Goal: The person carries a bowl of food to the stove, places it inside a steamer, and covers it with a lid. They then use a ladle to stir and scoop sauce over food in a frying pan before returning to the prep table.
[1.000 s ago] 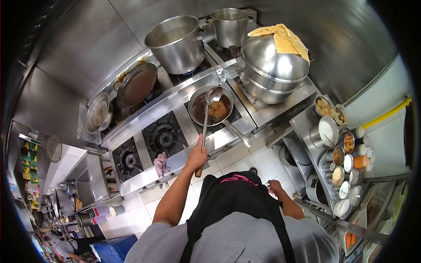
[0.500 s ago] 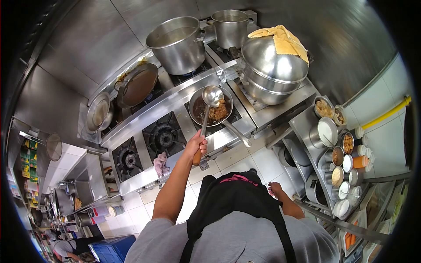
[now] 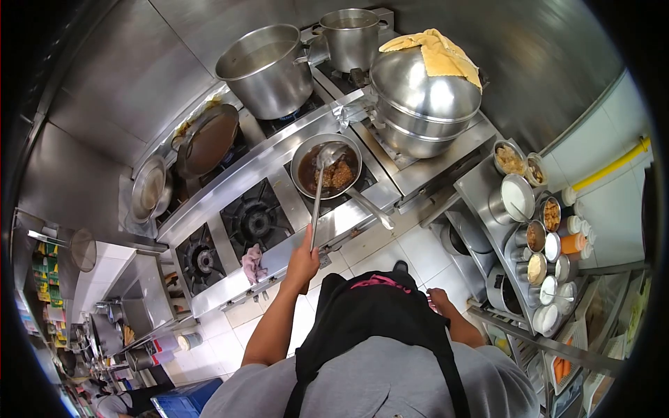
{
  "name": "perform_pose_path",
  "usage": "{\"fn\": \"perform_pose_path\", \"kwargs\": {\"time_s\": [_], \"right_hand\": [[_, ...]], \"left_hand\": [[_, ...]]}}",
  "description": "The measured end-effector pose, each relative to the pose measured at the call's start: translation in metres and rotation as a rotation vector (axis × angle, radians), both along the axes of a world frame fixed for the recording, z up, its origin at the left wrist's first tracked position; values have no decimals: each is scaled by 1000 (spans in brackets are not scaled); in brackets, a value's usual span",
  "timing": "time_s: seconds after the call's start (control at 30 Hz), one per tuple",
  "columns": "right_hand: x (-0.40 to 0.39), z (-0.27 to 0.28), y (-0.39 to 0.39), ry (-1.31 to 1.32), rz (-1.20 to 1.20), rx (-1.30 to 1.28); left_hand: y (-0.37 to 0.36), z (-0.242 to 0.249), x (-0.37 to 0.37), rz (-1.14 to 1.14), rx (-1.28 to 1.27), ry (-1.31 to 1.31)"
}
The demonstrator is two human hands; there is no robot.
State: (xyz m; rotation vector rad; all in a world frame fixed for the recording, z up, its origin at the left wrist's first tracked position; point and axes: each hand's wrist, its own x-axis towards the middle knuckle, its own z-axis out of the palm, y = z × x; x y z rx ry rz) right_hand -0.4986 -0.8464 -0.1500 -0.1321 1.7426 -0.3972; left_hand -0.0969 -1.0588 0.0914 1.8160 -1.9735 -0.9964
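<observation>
My left hand (image 3: pixel 304 262) is closed around the handle of a long metal ladle (image 3: pixel 318 198). The ladle's bowl dips into a saucepan (image 3: pixel 301 180) on the front burner. Brown sauce (image 3: pixel 308 164) lies in the pan, with a crusted brown piece of food (image 3: pixel 339 177) beside the ladle. Untouched, the pan's long handle (image 3: pixel 373 211) points toward the stove's front edge. My right hand (image 3: pixel 438 300) hangs low beside the black apron, its fingers loosely bent and apart, with nothing visible in them.
Behind the pan stand a large stockpot (image 3: pixel 268 87), a smaller pot (image 3: pixel 348 43) and a domed steamer (image 3: pixel 425 87) with a yellow cloth (image 3: pixel 440 54). A pink rag (image 3: pixel 253 263) lies on the stove edge. A shelf of ingredient tubs (image 3: pixel 514 200) is at right. Another person (image 3: pixel 115 403) is far left.
The ladle's bowl has tipped over and lowered into the sauce. My left hand has shifted slightly left and down and its wrist has turned. The right hand stays low at my side.
</observation>
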Motion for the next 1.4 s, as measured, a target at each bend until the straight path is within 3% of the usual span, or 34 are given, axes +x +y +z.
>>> {"fn": "perform_pose_path", "kwargs": {"time_s": [0.1,0.17,0.2,0.27,0.3,0.37,0.47,0.63,0.67,0.73,0.77,0.93,1.0,1.07,1.13,1.27,1.4], "right_hand": [[-1,-10,10,-32,11,-3],[-4,-13,9,-36,26,-4],[-6,-15,6,-44,9,-6],[-8,-6,-1,-47,-7,-9],[-9,-2,-6,-21,7,-29],[-8,6,-16,26,36,-52],[-10,12,-23,40,15,-112],[-9,0,-14,17,-1,-78],[-8,-3,-10,14,6,-77],[-6,-11,-1,-17,11,-11],[-5,-15,2,-39,2,-7],[-6,-19,3,-50,55,-46],[-5,-7,-6,-42,11,-31],[-9,-3,-15,-18,4,-54],[-13,1,-22,28,7,-83],[-14,6,-24,33,-9,-94],[-8,8,-20,22,9,-34]], "left_hand": [[1,-37,11,-3,100,-76],[1,-63,10,-62,-193,10],[-2,-70,10,-57,-192,13],[-16,-68,2,55,57,156],[-22,-66,2,56,55,160],[-28,-46,1,226,286,471],[-24,-32,11,265,287,495],[2,22,28,94,133,201],[8,9,33,102,133,198],[18,-17,37,-23,-106,46],[22,-22,33,27,12,68],[16,-53,22,123,30,134],[2,-27,18,268,351,286],[0,-14,15,261,255,360],[5,7,13,245,216,233],[10,-4,25,-8,-95,131],[10,-39,27,-56,-33,18]]}}
